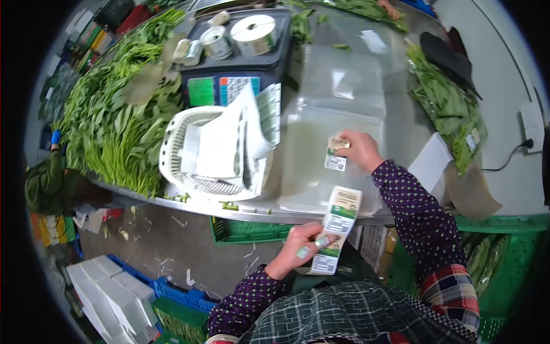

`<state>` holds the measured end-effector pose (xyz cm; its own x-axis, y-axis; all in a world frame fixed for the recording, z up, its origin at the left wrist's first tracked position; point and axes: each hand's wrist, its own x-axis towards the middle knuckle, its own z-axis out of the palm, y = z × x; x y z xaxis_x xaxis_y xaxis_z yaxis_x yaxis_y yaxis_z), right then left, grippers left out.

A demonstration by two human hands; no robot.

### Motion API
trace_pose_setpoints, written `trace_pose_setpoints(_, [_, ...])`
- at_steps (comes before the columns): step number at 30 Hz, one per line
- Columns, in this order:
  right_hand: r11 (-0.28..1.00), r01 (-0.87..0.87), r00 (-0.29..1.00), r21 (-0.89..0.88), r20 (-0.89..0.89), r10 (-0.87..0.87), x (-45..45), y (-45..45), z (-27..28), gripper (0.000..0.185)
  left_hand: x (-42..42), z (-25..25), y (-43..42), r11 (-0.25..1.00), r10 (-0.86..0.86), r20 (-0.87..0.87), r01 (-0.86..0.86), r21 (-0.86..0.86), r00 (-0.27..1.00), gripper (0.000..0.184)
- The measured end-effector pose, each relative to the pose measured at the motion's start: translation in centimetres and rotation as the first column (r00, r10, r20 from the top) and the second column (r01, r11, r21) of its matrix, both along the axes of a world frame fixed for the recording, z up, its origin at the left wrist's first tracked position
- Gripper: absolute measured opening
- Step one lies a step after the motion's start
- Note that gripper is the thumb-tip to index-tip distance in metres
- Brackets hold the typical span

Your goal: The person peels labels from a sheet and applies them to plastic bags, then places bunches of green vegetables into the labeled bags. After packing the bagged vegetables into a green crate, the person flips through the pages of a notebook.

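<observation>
My left hand (pixel 299 247) is closed on a strip of printed labels (pixel 344 207) that hangs over the table's front edge; a small sticker sits on the back of this hand. Up on the table, my right hand (pixel 360 150) pinches a single label (pixel 336 161) over a stack of clear plastic bags (pixel 309 135). Left of the bags stands a white basket (pixel 169 150) with papers (pixel 220 146) in it. Behind the basket is a scale (pixel 281 51) with label rolls (pixel 253 34) on its tray.
Leafy greens (pixel 123 123) are heaped on the left. Bagged greens (pixel 447 103) and a white sheet (pixel 431 160) lie right. Another person's sleeve (pixel 50 178) shows far left, and a hand (pixel 389 8) at the top. Green crates (pixel 252 232) stand below the table.
</observation>
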<state>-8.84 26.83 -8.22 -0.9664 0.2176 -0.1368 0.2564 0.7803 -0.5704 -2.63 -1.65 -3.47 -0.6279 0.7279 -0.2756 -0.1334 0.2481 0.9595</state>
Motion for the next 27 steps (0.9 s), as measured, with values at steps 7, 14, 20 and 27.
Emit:
trace_pose_setpoints(7, [0.883, 0.332, 0.94, -0.333, 0.035, -0.34, -0.1, 2.0, 2.6, 0.056, -3.3, -0.2, 0.3, 0.989, -0.142, -0.131, 0.144, 0.008, 0.981, 0.015])
trace_pose_setpoints(14, [0.762, 0.395, 0.881, -0.514, -0.024, -0.473, 1.0, -1.4, -1.2, 0.046, -6.4, -4.8, 3.2, 0.957, -0.209, -0.442, 0.275, 0.09, 0.872, 0.017])
trace_pose_setpoints(20, [0.955, 0.237, 0.971, 0.177, -0.011, -0.239, 2.0, 1.0, 0.7, 0.046, -6.7, -4.9, 3.4, 0.946, -0.312, -0.319, 0.325, -0.015, 0.895, 0.019])
trace_pose_setpoints(27, [0.997, -0.034, 0.998, -0.062, -0.061, 0.031, 6.3, -2.3, -1.0, 0.021, -5.1, -1.7, 2.3, 0.884, -0.407, -0.168, 0.433, 0.178, 0.898, 0.019])
